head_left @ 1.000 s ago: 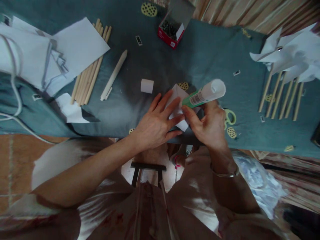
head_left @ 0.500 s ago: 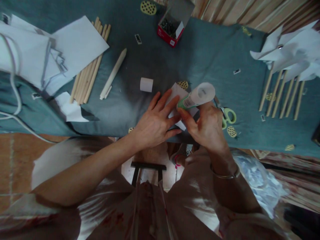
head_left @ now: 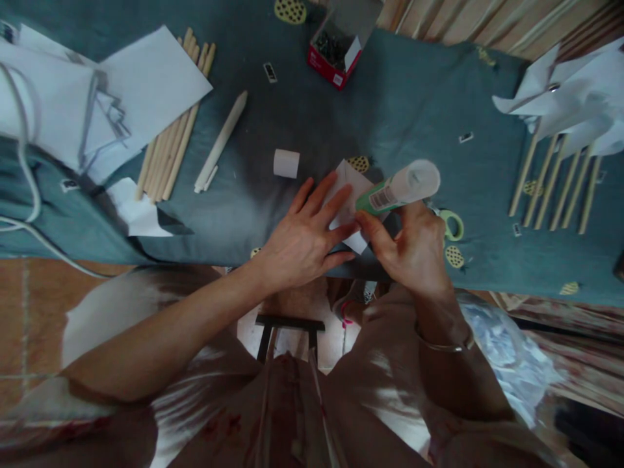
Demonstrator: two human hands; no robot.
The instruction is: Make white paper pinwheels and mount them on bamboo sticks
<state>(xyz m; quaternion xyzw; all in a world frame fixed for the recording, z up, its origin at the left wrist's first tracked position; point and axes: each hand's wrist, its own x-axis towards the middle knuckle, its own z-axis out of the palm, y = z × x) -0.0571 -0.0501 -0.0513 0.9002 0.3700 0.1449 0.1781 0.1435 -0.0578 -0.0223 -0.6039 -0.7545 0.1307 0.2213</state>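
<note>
My left hand [head_left: 309,237] lies flat with its fingers spread, pressing a small piece of white paper [head_left: 349,174] onto the cloth. In my right hand [head_left: 407,244] is a large glue stick [head_left: 400,188] with a green and white barrel and a barcode, closed in the fingers. It leans over the paper with its clear, hollow end up and to the right; its lower tip is hidden. Just right of that hand, scissors [head_left: 454,225] with green handles are partly covered. A white cylinder like a cap [head_left: 286,163] sits beyond my left fingertips.
At the left are white paper sheets [head_left: 141,84], wooden sticks [head_left: 182,140], a white pen [head_left: 221,143] and a cable [head_left: 32,162]. A red box [head_left: 329,68] of small metal pieces stands open at the back. Paper pinwheels [head_left: 570,97] on sticks lie right.
My right hand and the glue stick have moved a little to the right across the paper, covering more of the scissors. My left hand has stayed in place.
</note>
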